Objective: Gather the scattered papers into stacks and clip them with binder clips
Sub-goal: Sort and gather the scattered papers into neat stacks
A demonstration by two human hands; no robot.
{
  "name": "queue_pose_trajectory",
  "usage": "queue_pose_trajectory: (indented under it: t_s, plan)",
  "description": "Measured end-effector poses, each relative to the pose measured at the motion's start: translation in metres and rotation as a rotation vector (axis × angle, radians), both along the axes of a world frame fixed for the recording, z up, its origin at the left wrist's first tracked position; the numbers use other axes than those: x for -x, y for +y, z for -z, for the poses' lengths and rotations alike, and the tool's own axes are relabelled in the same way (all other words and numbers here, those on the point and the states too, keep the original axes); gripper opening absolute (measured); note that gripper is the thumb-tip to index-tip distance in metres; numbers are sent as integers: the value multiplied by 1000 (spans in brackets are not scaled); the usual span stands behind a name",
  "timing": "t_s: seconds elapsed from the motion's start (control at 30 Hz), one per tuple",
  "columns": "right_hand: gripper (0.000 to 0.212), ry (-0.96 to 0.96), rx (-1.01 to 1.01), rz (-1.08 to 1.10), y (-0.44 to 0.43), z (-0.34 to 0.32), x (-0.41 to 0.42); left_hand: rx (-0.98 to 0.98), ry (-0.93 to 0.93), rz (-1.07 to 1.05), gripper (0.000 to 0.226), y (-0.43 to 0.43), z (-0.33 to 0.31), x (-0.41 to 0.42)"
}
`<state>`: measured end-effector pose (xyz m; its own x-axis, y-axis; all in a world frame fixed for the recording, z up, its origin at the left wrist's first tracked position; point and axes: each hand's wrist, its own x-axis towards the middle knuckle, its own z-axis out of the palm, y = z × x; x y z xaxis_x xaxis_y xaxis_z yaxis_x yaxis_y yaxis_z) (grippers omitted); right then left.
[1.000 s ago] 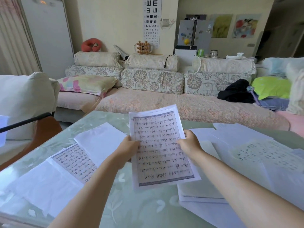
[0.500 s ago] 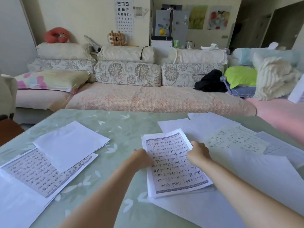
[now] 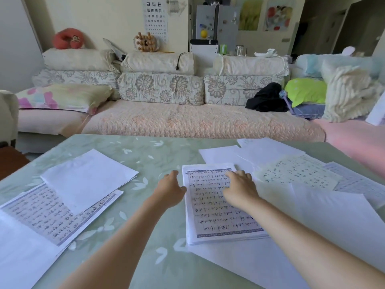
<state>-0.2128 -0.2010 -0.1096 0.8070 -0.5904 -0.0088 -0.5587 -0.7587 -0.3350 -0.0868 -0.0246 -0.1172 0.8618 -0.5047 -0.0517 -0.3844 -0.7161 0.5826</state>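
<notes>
I'm squaring the stack [image 3: 210, 215] — right hand [image 3: 239, 188] pressing it flat-fingered, left hand [image 3: 169, 190] loosely open beside its edge — judging the scattered sheets [image 3: 87, 178] need gathering next.

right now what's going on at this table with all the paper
A person is gathering loose sheets on a green table. A small stack topped by a handwritten page lies in front of them. The right hand rests flat on its top page, and the left hand sits at its left edge. Other sheets lie scattered to the left and to the right. No binder clip is in view.
</notes>
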Motion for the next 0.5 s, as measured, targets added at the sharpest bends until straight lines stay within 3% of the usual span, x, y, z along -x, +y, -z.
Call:
queue_pose_trajectory:
  t_s: [0.13,0.33,0.5]
  plan:
    - [51,-83,-80,-230,55,-6,-46,-91,-188,-22,57,52,-1,-16]
    - [55,-35,-101,-520,161,3,-120,-301,-347,-157,60,165,10,-49]
    - [66,11,-95,-686,229,13,-167,-397,-180,-276,91,248,25,-72]
